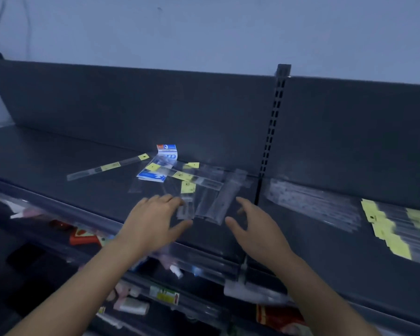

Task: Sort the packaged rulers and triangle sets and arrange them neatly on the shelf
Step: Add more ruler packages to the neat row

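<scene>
Grips both spread, holding nothing: left grip [153,221] and right grip [255,231] flank loose ruler packs [209,202] on dark shelf [46,156].

We are in a shop: a dark metal display shelf [58,154] with a slotted upright [273,122], packaged rulers [320,202] bearing yellow tags [383,226], small goods [134,305] on the tier below.

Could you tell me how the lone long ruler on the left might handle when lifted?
The ruler lies flat and thin on the shelf, so its edge may be hard to catch. Wrapped in clear plastic, it probably slides easily. Being slim, it is likely light.
</scene>
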